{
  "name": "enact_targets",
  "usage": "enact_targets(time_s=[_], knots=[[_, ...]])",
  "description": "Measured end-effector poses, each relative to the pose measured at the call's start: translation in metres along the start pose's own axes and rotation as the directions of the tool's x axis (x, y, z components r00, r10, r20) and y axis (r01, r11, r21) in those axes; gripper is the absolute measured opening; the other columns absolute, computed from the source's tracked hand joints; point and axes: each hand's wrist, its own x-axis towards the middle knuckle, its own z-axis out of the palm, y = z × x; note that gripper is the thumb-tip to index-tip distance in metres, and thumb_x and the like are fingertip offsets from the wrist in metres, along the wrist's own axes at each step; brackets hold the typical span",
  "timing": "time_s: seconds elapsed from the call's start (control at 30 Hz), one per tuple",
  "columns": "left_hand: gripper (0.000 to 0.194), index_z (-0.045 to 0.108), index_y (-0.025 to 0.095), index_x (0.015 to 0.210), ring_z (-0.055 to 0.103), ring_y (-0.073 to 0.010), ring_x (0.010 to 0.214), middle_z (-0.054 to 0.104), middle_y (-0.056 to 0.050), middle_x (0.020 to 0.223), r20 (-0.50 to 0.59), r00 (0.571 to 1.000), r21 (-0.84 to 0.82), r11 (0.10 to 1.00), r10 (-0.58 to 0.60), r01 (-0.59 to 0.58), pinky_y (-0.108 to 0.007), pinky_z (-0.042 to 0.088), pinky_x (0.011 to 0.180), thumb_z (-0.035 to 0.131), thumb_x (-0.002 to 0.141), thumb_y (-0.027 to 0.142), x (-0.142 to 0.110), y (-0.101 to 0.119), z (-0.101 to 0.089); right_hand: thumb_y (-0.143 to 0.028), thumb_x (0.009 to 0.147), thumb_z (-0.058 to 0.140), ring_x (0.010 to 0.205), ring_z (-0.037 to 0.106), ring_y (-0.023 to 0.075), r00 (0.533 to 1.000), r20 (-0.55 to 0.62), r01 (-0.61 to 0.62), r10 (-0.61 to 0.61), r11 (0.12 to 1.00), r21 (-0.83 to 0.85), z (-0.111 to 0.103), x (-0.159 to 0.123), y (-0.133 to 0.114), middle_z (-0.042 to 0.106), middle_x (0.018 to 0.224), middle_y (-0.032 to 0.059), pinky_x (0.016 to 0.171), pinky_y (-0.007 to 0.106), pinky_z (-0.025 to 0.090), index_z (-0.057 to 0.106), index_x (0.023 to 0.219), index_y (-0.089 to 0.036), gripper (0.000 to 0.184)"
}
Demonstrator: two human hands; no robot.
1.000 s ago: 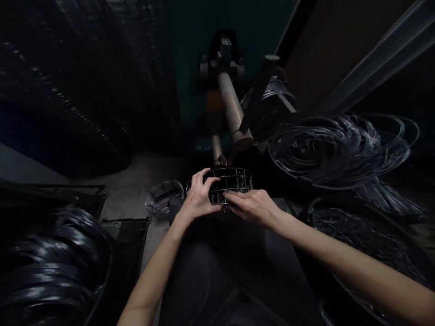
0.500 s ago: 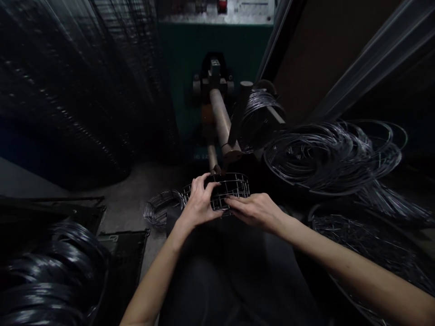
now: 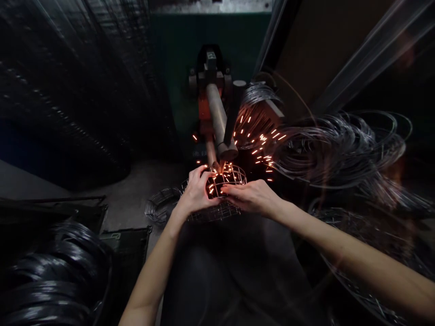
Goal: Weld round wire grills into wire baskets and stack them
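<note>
My left hand point(image 3: 196, 191) and my right hand point(image 3: 250, 197) both grip a round wire cage point(image 3: 228, 177) held in front of me over my lap. The cage sits under the tip of a welding machine's arm point(image 3: 217, 118), which reaches toward me from a green cabinet. Orange sparks point(image 3: 258, 136) fly up and to the right from where the arm's tip meets the cage's top. My left fingers curl over the cage's left rim. My right fingers press on its near side.
A pile of wire rings point(image 3: 340, 149) lies at the right, with more wire parts point(image 3: 370, 244) below it. A small wire basket point(image 3: 159, 206) rests left of my hands. Dark wire coils point(image 3: 54, 267) fill the lower left. Stacked wire grids point(image 3: 84, 81) stand at the back left.
Sparks have burst from the cage's top, where there were none before. My hands have lifted the cage slightly toward the machine's arm tip.
</note>
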Motion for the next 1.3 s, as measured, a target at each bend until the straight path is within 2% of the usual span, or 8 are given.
enact_targets(time_s=[0.1, 0.2, 0.5, 0.67, 0.9, 1.1, 1.23, 1.3], knots=[[0.068, 0.048, 0.019, 0.117, 0.036, -0.0345, 0.127, 0.038, -0.015, 0.133, 0.043, 0.999, -0.013, 1.0, -0.009, 0.009, -0.053, 0.037, 0.105, 0.079, 0.059, 0.036, 0.0, 0.001, -0.004, -0.027, 0.092, 0.051, 0.072, 0.068, 0.0136, 1.0, 0.017, 0.01, -0.01, 1.0, 0.017, -0.003, -0.002, 0.0, 0.071, 0.108, 0.0031, 0.048, 0.021, 0.036, 0.065, 0.113, -0.023, 0.026], [0.069, 0.048, 0.021, 0.117, 0.035, -0.034, 0.128, 0.036, -0.013, 0.134, 0.068, 0.997, -0.018, 0.999, -0.039, 0.04, -0.052, 0.037, 0.105, 0.08, 0.056, 0.028, 0.002, 0.001, -0.007, -0.023, 0.09, 0.052, 0.072, 0.068, 0.0142, 0.999, 0.027, 0.029, -0.029, 0.999, 0.02, -0.002, -0.002, 0.002, 0.071, 0.109, 0.0028, 0.047, 0.022, 0.037, 0.065, 0.115, -0.024, 0.027], [0.07, 0.05, 0.017, 0.117, 0.034, -0.0342, 0.129, 0.037, -0.016, 0.132, 0.005, 0.998, -0.015, 0.998, -0.062, 0.062, -0.05, 0.035, 0.108, 0.082, 0.055, 0.029, 0.024, -0.02, -0.007, -0.02, 0.09, 0.054, 0.071, 0.068, 0.0149, 0.996, -0.087, -0.033, 0.034, 0.999, 0.015, 0.015, 0.016, 0.015, 0.072, 0.106, -0.0002, 0.05, 0.024, 0.041, 0.066, 0.115, -0.025, 0.028], [0.072, 0.05, 0.017, 0.116, 0.036, -0.0338, 0.128, 0.04, -0.015, 0.131, -0.022, 0.999, -0.026, 0.999, -0.039, 0.039, -0.05, 0.035, 0.107, 0.083, 0.055, 0.035, 0.024, -0.021, -0.005, -0.028, 0.093, 0.052, 0.074, 0.064, 0.0118, 0.951, -0.243, -0.181, 0.194, 0.981, 0.074, 0.024, 0.006, 0.013, 0.069, 0.102, 0.003, 0.054, 0.021, 0.041, 0.069, 0.101, -0.021, 0.02], [0.069, 0.05, 0.019, 0.117, 0.035, -0.0337, 0.127, 0.039, -0.013, 0.13, -0.018, 0.996, -0.018, 0.996, -0.084, 0.083, -0.051, 0.036, 0.106, 0.081, 0.056, 0.03, 0.04, -0.03, -0.012, -0.033, 0.088, 0.059, 0.064, 0.056, 0.0117, 0.911, -0.242, -0.301, 0.333, 0.94, 0.159, 0.027, 0.024, 0.025, 0.061, 0.085, 0.0024, 0.05, 0.022, 0.035, 0.067, 0.09, -0.021, 0.015], [0.07, 0.052, 0.016, 0.119, 0.036, -0.0326, 0.128, 0.039, -0.015, 0.133, -0.038, 0.995, -0.033, 0.995, -0.096, 0.094, -0.047, 0.033, 0.109, 0.081, 0.057, 0.032, 0.049, -0.037, -0.009, -0.034, 0.087, 0.059, 0.068, 0.057, 0.0137, 0.917, -0.224, -0.266, 0.33, 0.925, 0.271, 0.025, 0.032, 0.035, 0.061, 0.087, 0.0026, 0.056, 0.024, 0.039, 0.068, 0.09, -0.022, 0.016], [0.092, 0.043, 0.021, 0.133, 0.035, -0.0325, 0.131, 0.04, -0.013, 0.139, 0.003, 0.996, -0.176, 0.981, -0.084, 0.084, -0.048, 0.031, 0.11, 0.084, 0.053, 0.041, 0.045, -0.045, -0.018, -0.032, 0.087, 0.056, 0.076, 0.06, 0.0166, 0.906, -0.255, -0.215, 0.337, 0.887, 0.408, 0.013, 0.039, 0.058, 0.063, 0.09, 0.0052, 0.067, 0.027, 0.045, 0.068, 0.097, -0.021, 0.019], [0.085, 0.037, 0.024, 0.14, 0.038, -0.0293, 0.131, 0.043, -0.01, 0.142, -0.041, 0.99, -0.283, 0.952, -0.132, 0.116, -0.045, 0.032, 0.11, 0.076, 0.067, 0.045, 0.045, -0.056, -0.026, -0.027, 0.087, 0.052, 0.08, 0.061, 0.0181, 0.908, -0.268, -0.187, 0.321, 0.885, 0.426, 0.007, 0.053, 0.078, 0.066, 0.092, 0.0066, 0.072, 0.029, 0.046, 0.068, 0.099, -0.02, 0.021]])
